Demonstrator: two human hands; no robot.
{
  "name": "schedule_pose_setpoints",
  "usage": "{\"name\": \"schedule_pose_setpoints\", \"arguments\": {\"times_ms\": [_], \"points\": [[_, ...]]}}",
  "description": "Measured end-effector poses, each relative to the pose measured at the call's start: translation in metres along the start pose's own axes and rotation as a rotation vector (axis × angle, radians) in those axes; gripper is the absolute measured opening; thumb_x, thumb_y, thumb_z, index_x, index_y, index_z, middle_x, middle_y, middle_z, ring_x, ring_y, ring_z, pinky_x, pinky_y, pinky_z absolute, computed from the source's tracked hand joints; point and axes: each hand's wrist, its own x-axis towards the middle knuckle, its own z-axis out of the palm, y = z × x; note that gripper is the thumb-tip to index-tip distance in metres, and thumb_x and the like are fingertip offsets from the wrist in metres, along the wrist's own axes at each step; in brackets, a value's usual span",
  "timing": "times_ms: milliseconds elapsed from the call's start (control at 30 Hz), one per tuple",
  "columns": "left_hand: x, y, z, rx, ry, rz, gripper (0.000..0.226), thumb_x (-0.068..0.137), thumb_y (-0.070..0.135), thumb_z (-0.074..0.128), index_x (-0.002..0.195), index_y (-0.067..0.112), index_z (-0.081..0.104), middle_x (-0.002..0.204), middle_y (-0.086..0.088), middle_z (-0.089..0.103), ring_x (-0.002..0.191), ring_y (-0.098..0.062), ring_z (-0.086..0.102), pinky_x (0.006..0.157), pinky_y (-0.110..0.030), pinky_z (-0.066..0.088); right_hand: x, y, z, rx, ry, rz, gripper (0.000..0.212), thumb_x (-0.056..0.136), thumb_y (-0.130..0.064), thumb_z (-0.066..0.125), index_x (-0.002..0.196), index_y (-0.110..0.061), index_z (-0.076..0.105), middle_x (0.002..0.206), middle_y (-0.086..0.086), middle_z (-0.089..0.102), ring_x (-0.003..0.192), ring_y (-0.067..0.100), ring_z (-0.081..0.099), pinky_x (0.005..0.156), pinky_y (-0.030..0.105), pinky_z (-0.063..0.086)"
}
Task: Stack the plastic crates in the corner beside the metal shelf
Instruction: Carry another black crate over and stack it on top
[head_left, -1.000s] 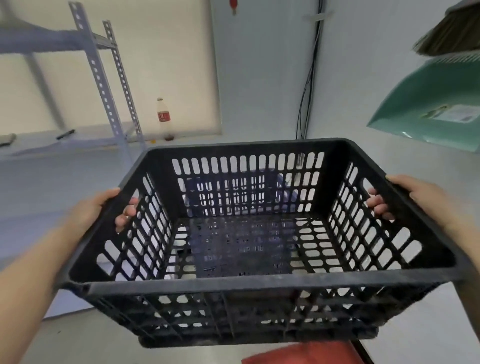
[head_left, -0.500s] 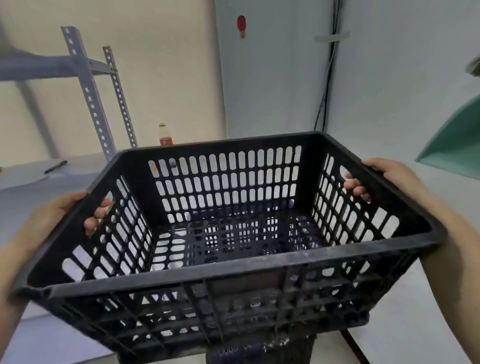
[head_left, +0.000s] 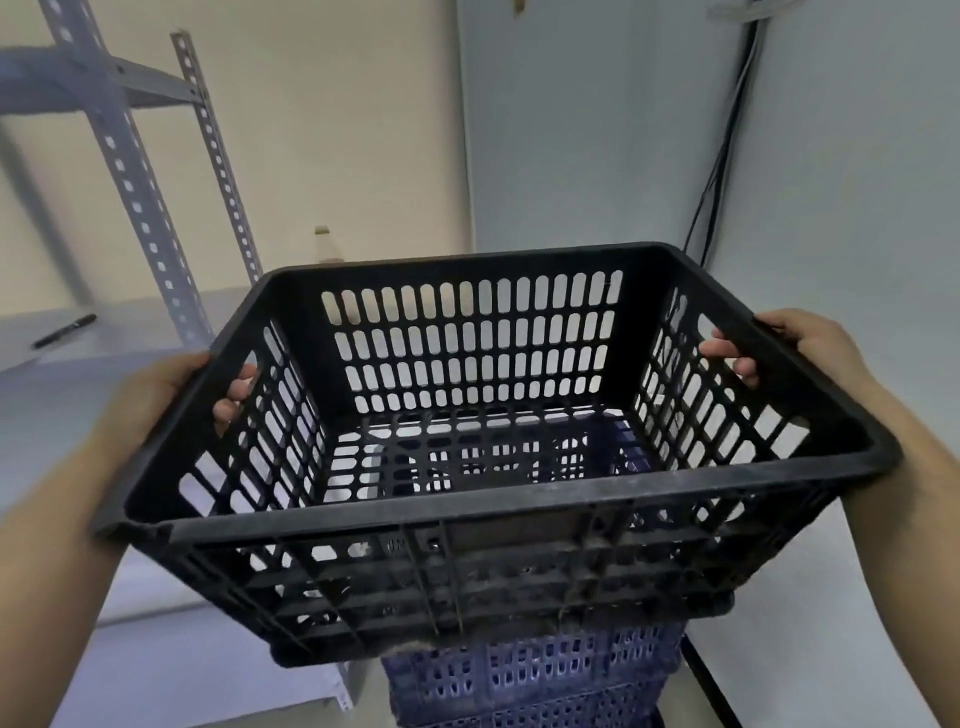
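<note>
Now over the blue crates (head_left: 530, 675) at 6 o'clock, the empty black crate (head_left: 488, 525) is gripped by left hand (head_left: 156, 395) and right hand (head_left: 810, 343).

Black crate (head_left: 467, 525) above blue crates (head_left: 535, 675)

No text, label, brand, number or sign can be read here. The near wall of the black crate (head_left: 488, 525) has a plain rectangular plate with no lettering that shows, and faint raised marks beside it are too blurred to make out. The bottle (head_left: 326, 244) behind the crate shows only its top, with no label in view. The pen (head_left: 63, 331) on the metal shelf (head_left: 104, 332) carries no marking that can be made out.
</note>
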Motion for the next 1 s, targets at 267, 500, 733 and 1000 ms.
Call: {"name": "schedule_pose_setpoints", "arguments": {"times_ms": [267, 500, 733, 1000], "points": [[0.05, -0.02, 0.049, -0.131, 0.129, -0.063, 0.035, 0.097, 0.031, 0.041, 0.1, 0.0, 0.056, 0.057, -0.001, 0.056, 0.036, -0.008, 0.051, 0.037, -0.013, 0.044, 0.087, 0.012, -0.024, -0.025, -0.015, 0.101, 0.037, 0.095, -0.024, 0.036, 0.096, 0.005, 0.059, 0.076, 0.016, 0.074, 0.036, 0.011, 0.05, 0.037, 0.017, 0.044], [0.094, -0.045, 0.048, -0.185, 0.163, -0.133, 0.038, 0.101, 0.03, 0.032, 0.099, -0.001, 0.055, 0.054, -0.001, 0.055, 0.035, -0.009, 0.049, 0.036, -0.012, 0.042, 0.134, 0.022, -0.026, -0.051, -0.043, 0.146, 0.038, 0.096, -0.023, 0.035, 0.095, 0.005, 0.059, 0.078, 0.018, 0.071, 0.035, 0.011, 0.05, 0.038, 0.017, 0.044], [0.118, -0.042, 0.051, -0.158, 0.149, -0.183, 0.038, 0.102, 0.029, 0.03, 0.093, 0.001, 0.055, 0.051, 0.0, 0.056, 0.033, -0.008, 0.049, 0.034, -0.012, 0.04, 0.153, 0.042, -0.024, 0.003, -0.018, 0.227, 0.038, 0.097, -0.022, 0.034, 0.098, 0.009, 0.056, 0.069, 0.016, 0.072, 0.033, 0.012, 0.05, 0.036, 0.017, 0.045], [0.119, -0.036, 0.059, -0.068, 0.164, -0.195, 0.037, 0.102, 0.029, 0.031, 0.093, 0.003, 0.055, 0.051, 0.001, 0.055, 0.032, -0.007, 0.047, 0.035, -0.011, 0.038, 0.152, 0.036, -0.021, -0.054, 0.006, 0.207, 0.037, 0.097, -0.022, 0.036, 0.097, 0.008, 0.057, 0.068, 0.015, 0.072, 0.033, 0.012, 0.048, 0.035, 0.017, 0.043]]}}
